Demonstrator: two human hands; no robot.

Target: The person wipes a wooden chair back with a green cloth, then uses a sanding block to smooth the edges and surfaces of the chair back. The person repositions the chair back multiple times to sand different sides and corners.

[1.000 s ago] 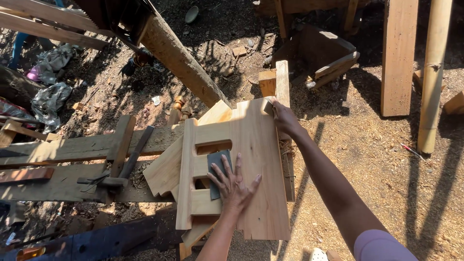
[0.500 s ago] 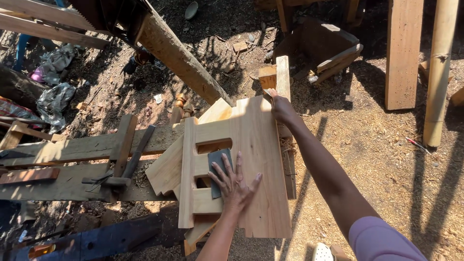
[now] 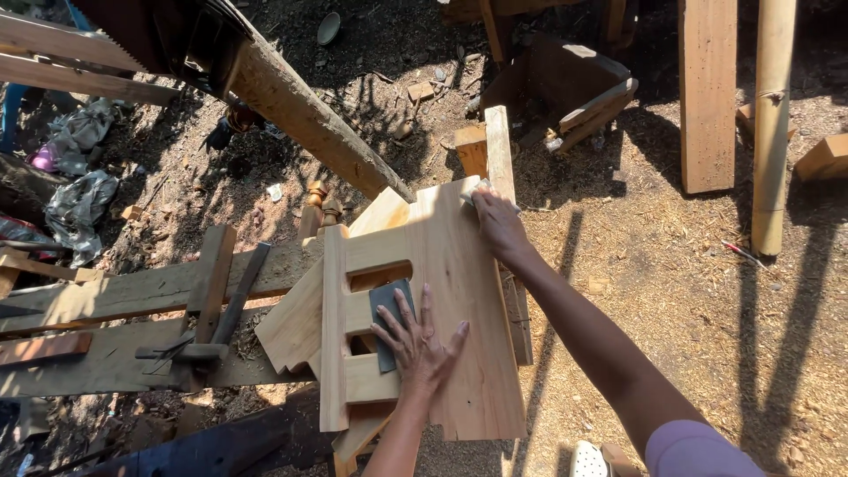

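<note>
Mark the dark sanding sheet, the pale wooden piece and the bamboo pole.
dark sanding sheet [image 3: 385, 300], head view, upper part, above the fingers.
pale wooden piece [image 3: 459, 265], head view, bare flat board face.
bamboo pole [image 3: 772, 132], head view, middle of the shaft.

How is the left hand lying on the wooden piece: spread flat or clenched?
Spread flat: the left hand presses, fingers splayed, on a dark sanding pad atop the wooden piece.

**Outdoor woodworking yard, pretty rough setup**

This is an open-air carpentry spot, not a proper shop. The ground [image 3: 671, 291] is bare dirt covered in sawdust and wood chips, in strong sun. Planks [image 3: 707, 97] and a bamboo pole [image 3: 771, 124] stand at the far right, offcuts [image 3: 826, 159] lie around, and weathered timbers [image 3: 115, 300] sit at the left beside a half-built pale wood piece [image 3: 450, 265].
</note>
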